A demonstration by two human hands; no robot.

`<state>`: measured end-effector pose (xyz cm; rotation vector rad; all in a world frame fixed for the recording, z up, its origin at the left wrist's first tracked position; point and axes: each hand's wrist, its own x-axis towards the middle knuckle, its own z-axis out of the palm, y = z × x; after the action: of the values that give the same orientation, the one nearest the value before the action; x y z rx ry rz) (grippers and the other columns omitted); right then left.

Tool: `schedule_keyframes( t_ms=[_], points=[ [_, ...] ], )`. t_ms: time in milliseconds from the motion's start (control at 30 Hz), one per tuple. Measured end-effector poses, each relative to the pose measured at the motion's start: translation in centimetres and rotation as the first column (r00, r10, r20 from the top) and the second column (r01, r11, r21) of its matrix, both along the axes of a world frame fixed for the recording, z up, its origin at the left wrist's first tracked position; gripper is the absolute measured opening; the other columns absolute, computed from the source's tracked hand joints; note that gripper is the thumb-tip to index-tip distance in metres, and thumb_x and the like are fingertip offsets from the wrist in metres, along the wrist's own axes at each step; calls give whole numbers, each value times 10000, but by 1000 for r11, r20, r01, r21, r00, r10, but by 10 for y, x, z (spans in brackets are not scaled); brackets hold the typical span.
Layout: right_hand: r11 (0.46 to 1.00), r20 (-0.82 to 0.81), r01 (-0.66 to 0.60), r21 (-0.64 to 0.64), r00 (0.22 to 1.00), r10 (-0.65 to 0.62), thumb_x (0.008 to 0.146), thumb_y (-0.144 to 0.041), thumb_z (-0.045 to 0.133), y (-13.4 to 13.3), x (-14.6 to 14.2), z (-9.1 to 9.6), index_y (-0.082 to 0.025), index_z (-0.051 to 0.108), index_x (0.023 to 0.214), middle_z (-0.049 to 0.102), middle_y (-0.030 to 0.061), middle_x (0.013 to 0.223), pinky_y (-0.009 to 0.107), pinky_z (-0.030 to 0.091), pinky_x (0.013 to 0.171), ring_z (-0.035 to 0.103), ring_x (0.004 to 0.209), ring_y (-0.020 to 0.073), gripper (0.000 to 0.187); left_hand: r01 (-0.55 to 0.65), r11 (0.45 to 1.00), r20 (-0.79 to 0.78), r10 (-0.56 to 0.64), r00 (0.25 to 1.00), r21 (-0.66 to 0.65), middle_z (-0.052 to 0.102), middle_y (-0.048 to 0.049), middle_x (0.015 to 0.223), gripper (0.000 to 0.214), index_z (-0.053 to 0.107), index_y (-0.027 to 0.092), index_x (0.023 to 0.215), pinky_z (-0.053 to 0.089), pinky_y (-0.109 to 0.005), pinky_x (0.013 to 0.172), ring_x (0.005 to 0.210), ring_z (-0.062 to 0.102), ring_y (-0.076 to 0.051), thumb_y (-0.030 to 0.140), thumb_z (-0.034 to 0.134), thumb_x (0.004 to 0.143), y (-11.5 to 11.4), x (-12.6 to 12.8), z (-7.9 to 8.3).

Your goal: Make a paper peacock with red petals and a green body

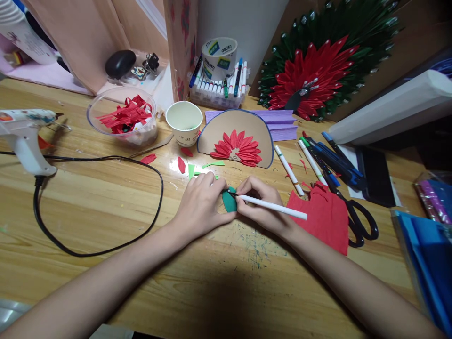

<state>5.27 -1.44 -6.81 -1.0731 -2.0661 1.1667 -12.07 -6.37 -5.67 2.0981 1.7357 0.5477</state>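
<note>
left hand [201, 203]: holding flat green oval [229, 203] | right hand [260, 200]: gripping slim white marker [277, 207]

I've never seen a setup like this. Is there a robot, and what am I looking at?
No robot: this is a person working bare-handed. The single picture comes from a camera worn on their head, looking forward and down. The left hand holds a small green piece; the right hand holds a white pen, its tip at that piece. On the wooden table, beyond the hands, are a paper cup and a cardboard half-disc with red petals. A glue gun is at the left.
</note>
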Motion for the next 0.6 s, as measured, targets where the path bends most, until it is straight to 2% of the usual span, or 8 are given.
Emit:
schedule_keyframes(
  t_ms=[333, 600],
  points=[
    [1000, -23, -13, -29, 1000, 12, 723, -106, 596, -2, -1, 0, -198, 528, 753, 575, -15, 734, 243, 418, 593, 542, 652, 124, 119, 3, 1000, -4, -3, 1000, 10, 513, -50, 878, 298, 536, 191, 888, 376, -341, 720, 831, 469, -224, 434, 604, 729, -1, 1, -1],
    [1000, -7, -18, -4, 1000, 18, 714, -91, 594, -1, -1, 0, -201, 516, 744, 572, -20, 734, 242, 412, 597, 540, 658, 123, 138, 4, 1000, -20, -3, 1000, 2, 514, -48, 884, 306, 539, 188, 891, 380, -344, 731, 840, 473, -224, 435, 609, 725, 0, 0, 0]
  ],
)
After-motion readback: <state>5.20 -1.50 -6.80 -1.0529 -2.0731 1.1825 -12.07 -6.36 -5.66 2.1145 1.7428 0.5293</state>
